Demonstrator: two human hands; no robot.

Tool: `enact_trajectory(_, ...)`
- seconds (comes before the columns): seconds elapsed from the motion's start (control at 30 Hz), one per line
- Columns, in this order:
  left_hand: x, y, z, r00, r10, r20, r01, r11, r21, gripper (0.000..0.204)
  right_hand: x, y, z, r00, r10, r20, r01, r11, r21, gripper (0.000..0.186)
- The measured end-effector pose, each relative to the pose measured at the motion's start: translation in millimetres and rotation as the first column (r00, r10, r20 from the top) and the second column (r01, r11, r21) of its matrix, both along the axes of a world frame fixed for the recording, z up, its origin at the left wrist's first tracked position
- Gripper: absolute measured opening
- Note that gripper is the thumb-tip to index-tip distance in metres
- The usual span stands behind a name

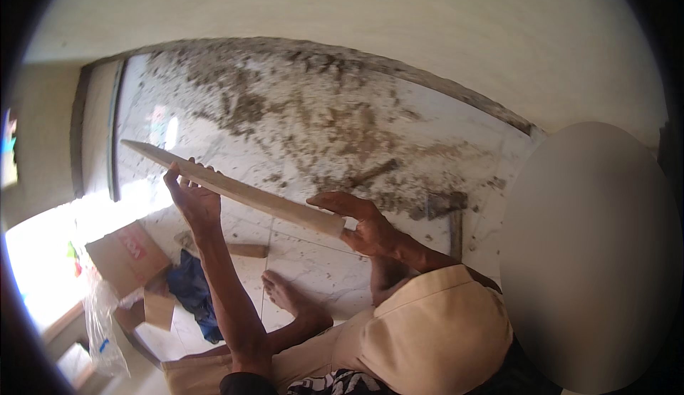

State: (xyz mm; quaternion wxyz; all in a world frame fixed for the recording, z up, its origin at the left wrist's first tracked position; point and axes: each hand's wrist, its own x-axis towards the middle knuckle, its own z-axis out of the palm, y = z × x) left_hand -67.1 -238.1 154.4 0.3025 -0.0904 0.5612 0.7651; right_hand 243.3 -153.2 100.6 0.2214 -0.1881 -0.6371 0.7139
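Observation:
A long pale wooden strip, pointed at its far left end, slants across the middle above the floor. Around its edge, toward the pointed end, the fingers of my left hand are closed. At the blunt near end, my right hand holds the wood, one digit stretched along the upper side and the others partly hidden below. Under the strip, soil and crumbled debris are scattered over the white tiled floor. A hammer-like tool with a dirty head lies beyond my right hand.
A short stick lies in the dirt. Beside my left forearm are a wooden-handled tool, dark blue cloth, a cardboard box and a clear plastic bag. A pale wall borders the floor. A blurred grey oval hides the right side.

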Motion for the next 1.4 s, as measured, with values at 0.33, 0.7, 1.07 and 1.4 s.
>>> enact_trajectory(0.33,160.2,134.8,-8.7,0.861,-0.508,-0.034,0.509,0.860,0.043,0.049,176.8,89.3,-9.1,0.661,-0.726,0.189,0.676,0.685,0.271,0.024)
enact_trajectory(0.7,320.9,230.5,-92.3,0.651,-0.744,0.151,0.675,0.659,0.333,0.082,358.2,159.9,-43.8,0.241,-0.946,0.215,0.753,0.322,0.574,0.018)
enact_trajectory(1.07,373.1,257.8,-86.0,0.549,-0.799,0.245,0.787,0.593,0.170,0.092,411.4,163.6,-23.8,0.120,-0.924,0.363,0.672,0.345,0.655,0.020)
enact_trajectory(1.4,329.1,258.5,-81.7,0.691,-0.670,0.270,0.669,0.735,0.109,0.097,373.7,182.5,-48.8,0.192,-0.900,0.392,0.728,0.398,0.558,0.026)
